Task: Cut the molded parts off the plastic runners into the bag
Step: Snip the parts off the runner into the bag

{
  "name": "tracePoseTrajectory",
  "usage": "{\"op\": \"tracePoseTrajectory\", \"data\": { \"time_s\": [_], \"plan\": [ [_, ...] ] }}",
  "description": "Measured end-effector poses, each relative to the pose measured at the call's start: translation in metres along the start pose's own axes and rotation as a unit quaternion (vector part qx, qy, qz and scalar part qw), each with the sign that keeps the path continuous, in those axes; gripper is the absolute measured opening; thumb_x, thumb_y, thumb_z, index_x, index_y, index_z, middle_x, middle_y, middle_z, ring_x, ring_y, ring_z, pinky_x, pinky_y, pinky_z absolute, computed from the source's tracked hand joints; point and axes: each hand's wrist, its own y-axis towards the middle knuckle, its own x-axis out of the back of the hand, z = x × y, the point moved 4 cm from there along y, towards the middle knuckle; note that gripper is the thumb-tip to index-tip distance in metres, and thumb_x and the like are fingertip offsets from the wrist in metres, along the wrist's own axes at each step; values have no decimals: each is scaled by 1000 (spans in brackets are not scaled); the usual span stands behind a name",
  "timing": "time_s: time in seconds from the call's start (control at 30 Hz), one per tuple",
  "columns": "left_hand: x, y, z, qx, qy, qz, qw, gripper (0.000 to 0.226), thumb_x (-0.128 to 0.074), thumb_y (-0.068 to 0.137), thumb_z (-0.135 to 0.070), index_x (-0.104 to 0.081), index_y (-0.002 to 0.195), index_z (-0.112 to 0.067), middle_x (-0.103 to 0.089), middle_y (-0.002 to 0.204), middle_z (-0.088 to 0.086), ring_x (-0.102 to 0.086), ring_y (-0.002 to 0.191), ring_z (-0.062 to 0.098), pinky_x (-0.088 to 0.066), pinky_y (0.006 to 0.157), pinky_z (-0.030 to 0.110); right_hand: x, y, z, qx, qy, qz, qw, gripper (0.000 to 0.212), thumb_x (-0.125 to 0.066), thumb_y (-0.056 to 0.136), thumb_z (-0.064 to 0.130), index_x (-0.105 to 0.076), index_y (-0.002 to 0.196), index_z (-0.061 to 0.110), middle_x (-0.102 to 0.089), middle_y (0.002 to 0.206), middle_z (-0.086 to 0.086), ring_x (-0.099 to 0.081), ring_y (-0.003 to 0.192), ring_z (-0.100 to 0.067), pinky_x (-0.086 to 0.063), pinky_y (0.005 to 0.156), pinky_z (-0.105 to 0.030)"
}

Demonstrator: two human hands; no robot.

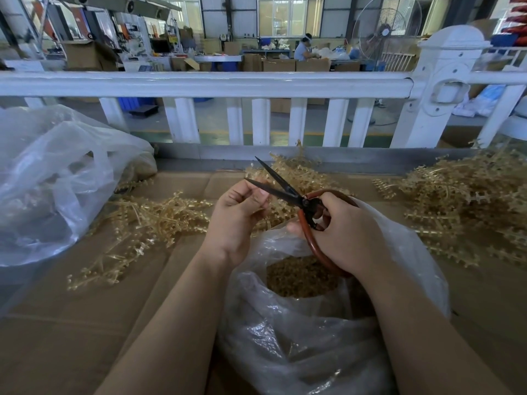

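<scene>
Partly done: bag [299, 332] holds cut parts [299, 276]; right hand [345, 238] grips open scissors [285, 189], left hand [239, 215] pinches a runner [271, 213]; uncut runner heaps [467, 201] crowd the table's [85, 323] far edge.

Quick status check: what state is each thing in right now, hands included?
Scissors: blades open, held above the bag.
Right hand: grips the scissor handles.
Left hand: pinches a runner by the blades.
Bag: mouth open, cut parts inside.
Left pile: runners loose on cardboard.
Right pile: runners heaped.
Second bag: crumpled, contents unclear.
</scene>
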Motion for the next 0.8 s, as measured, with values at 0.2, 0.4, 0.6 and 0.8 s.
{"op": "tracePoseTrajectory", "data": {
  "time_s": [0.2,0.4,0.6,0.8],
  "plan": [
    [-4,-2,0,20,10,1,1000,18,-54,93,1,-65,83,-10,-55,70,0,-49,64,7,-42,66,20,4,-2,3,14,-33,-45,998,63,-31,72,97,-50,80,37,-46,62,24,-45,59,9,-27,50,-11],
    [-9,-4,-2,27,14,7,999,19,-55,94,-2,-65,83,-13,-59,72,-3,-50,65,6,-42,61,14,5,-2,5,23,-63,-70,995,50,-50,78,83,-53,77,33,-37,58,24,-40,52,1,-25,47,-13],
    [-10,-4,-3,29,14,10,999,20,-54,94,-3,-63,79,-14,-55,74,1,-50,66,6,-39,62,17,6,-2,6,28,-45,-67,996,51,-49,76,80,-56,77,29,-43,60,22,-42,55,0,-27,50,-12],
    [-9,-3,-2,29,12,15,999,9,-59,88,-11,-56,80,-13,-54,77,2,-51,67,7,-40,63,18,6,-2,8,37,-34,-78,996,57,-45,76,84,-55,72,28,-47,63,22,-43,55,0,-32,51,-14]
  ]
}}
